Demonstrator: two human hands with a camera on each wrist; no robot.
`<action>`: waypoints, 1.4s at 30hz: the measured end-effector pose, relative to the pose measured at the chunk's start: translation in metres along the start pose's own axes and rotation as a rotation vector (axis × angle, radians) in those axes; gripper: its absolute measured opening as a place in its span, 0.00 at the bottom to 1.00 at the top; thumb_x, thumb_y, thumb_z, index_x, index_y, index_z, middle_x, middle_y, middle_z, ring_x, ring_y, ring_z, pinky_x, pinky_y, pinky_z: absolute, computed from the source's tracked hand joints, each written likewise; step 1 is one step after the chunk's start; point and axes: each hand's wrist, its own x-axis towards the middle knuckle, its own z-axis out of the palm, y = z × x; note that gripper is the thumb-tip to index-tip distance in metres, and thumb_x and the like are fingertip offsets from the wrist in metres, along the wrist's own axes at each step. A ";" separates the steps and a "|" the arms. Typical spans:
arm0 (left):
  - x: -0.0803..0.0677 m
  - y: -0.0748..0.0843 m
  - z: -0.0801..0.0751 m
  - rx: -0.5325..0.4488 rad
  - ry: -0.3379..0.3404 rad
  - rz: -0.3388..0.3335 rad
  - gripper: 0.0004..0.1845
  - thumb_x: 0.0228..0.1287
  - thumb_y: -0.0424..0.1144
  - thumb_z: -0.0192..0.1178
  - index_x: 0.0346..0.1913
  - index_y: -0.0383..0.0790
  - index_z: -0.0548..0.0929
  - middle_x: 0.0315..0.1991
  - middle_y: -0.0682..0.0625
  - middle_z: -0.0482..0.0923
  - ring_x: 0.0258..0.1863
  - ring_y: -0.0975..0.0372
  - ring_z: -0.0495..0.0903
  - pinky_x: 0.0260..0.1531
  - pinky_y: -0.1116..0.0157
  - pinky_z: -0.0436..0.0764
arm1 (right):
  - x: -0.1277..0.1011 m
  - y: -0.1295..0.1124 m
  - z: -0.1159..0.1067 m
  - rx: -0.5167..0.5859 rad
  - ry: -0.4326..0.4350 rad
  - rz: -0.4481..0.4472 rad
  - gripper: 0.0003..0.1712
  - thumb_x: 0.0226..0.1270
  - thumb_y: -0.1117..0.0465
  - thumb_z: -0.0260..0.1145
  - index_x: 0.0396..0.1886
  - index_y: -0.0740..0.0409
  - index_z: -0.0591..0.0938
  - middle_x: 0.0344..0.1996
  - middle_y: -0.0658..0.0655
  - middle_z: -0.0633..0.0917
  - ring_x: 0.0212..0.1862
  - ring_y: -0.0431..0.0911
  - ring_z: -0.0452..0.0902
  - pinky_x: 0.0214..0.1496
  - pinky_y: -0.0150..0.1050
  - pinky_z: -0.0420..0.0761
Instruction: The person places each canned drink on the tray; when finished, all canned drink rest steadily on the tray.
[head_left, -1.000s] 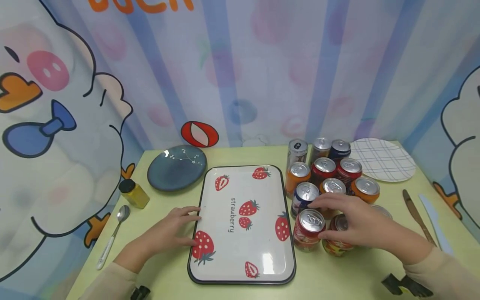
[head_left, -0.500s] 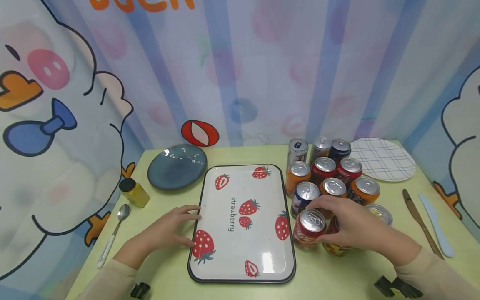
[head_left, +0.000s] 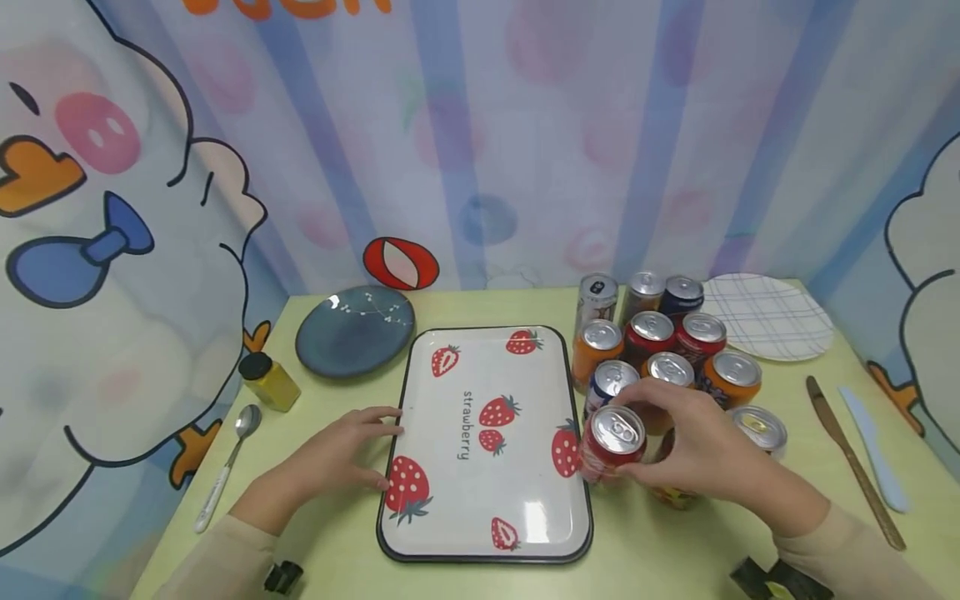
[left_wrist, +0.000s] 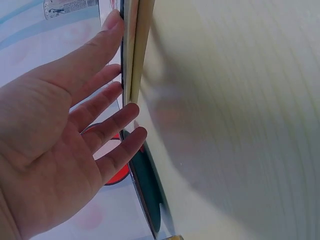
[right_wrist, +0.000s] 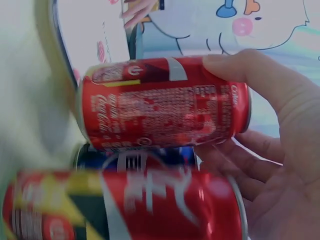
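Green table [head_left: 337,533]: we saw right hand [head_left: 701,454] gripping red cola can [head_left: 611,442] beside strawberry tray [head_left: 487,533]; left hand [head_left: 330,462], fingers relaxed, touching tray's edge.

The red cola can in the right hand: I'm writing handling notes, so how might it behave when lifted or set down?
The red cola can looks rigid, and the right hand grips it by thumb and fingers. Its glossy metal wall may be slippery. Tall, narrow and round, it could tip if nudged and probably roll. Its tab looks unopened, so likely heavy for its size.
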 end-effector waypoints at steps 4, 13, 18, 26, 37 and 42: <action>-0.001 -0.001 -0.002 0.045 0.004 -0.007 0.42 0.43 0.51 0.84 0.65 0.47 0.83 0.75 0.49 0.70 0.75 0.45 0.66 0.73 0.42 0.71 | 0.009 -0.012 0.013 0.065 0.058 -0.020 0.38 0.38 0.51 0.90 0.52 0.41 0.82 0.46 0.37 0.85 0.46 0.34 0.80 0.49 0.34 0.85; 0.000 0.002 -0.002 0.049 0.005 0.012 0.41 0.43 0.52 0.84 0.65 0.47 0.84 0.74 0.48 0.71 0.75 0.45 0.66 0.71 0.41 0.72 | 0.038 -0.040 0.053 0.108 0.117 0.005 0.40 0.36 0.48 0.91 0.52 0.48 0.83 0.49 0.45 0.86 0.49 0.40 0.82 0.52 0.46 0.87; -0.001 0.001 -0.003 0.067 0.030 0.028 0.39 0.44 0.53 0.84 0.63 0.48 0.85 0.73 0.50 0.73 0.74 0.46 0.64 0.71 0.39 0.70 | 0.063 -0.051 0.072 0.144 0.129 0.045 0.39 0.38 0.47 0.90 0.53 0.50 0.83 0.49 0.47 0.86 0.50 0.42 0.82 0.55 0.48 0.86; 0.000 0.000 -0.002 0.066 0.025 0.019 0.39 0.45 0.53 0.83 0.64 0.49 0.85 0.73 0.51 0.73 0.75 0.47 0.64 0.72 0.39 0.70 | 0.109 -0.054 0.101 0.276 0.161 0.155 0.38 0.44 0.53 0.88 0.57 0.52 0.82 0.52 0.51 0.86 0.55 0.49 0.84 0.59 0.49 0.86; 0.003 0.001 -0.002 0.083 0.015 -0.026 0.39 0.44 0.54 0.83 0.64 0.52 0.85 0.73 0.52 0.72 0.75 0.47 0.64 0.71 0.40 0.72 | 0.173 -0.053 0.141 0.371 0.211 0.212 0.36 0.51 0.51 0.86 0.59 0.50 0.81 0.54 0.51 0.83 0.57 0.50 0.81 0.58 0.47 0.86; 0.003 0.002 -0.002 0.079 0.018 -0.014 0.39 0.44 0.54 0.84 0.63 0.51 0.85 0.73 0.51 0.73 0.75 0.47 0.65 0.71 0.40 0.72 | 0.195 -0.048 0.150 0.421 0.193 0.211 0.34 0.52 0.53 0.85 0.59 0.51 0.81 0.53 0.51 0.83 0.56 0.50 0.80 0.55 0.44 0.86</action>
